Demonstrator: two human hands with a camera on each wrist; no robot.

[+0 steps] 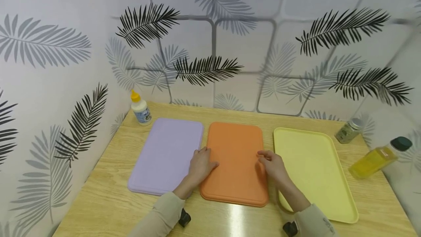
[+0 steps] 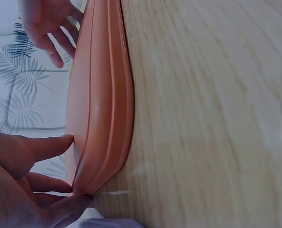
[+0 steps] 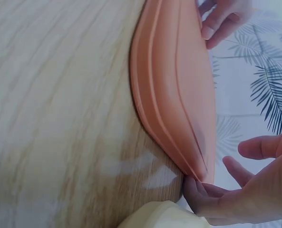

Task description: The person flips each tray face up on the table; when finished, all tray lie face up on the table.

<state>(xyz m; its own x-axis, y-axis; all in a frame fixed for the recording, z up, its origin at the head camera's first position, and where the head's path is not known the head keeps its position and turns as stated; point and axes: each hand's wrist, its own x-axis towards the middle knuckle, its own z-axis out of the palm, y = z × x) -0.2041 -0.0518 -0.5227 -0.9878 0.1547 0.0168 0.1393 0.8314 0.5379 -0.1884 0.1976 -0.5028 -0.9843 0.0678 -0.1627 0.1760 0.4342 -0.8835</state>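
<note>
Orange tray (image 1: 235,149) lies flat between purple tray (image 1: 169,153) and yellow tray (image 1: 312,167); left hand (image 1: 200,165) pinches its left edge, right hand (image 1: 273,165) fingertips touch right edge, thumb spread clear; matching both grips probably steadies it best

Your left hand (image 2: 17,199) holds the orange tray (image 2: 100,109) by its edge on the table (image 2: 207,114); your right hand (image 2: 48,23) is at its far side

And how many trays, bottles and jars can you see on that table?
Trays: 3 seen from above, purple tray, orange tray, yellow tray; stacked layers not counted
Bottles: 2, white bottle, yellow-liquid bottle
Jars: 1, small jar
Total: 6
</note>
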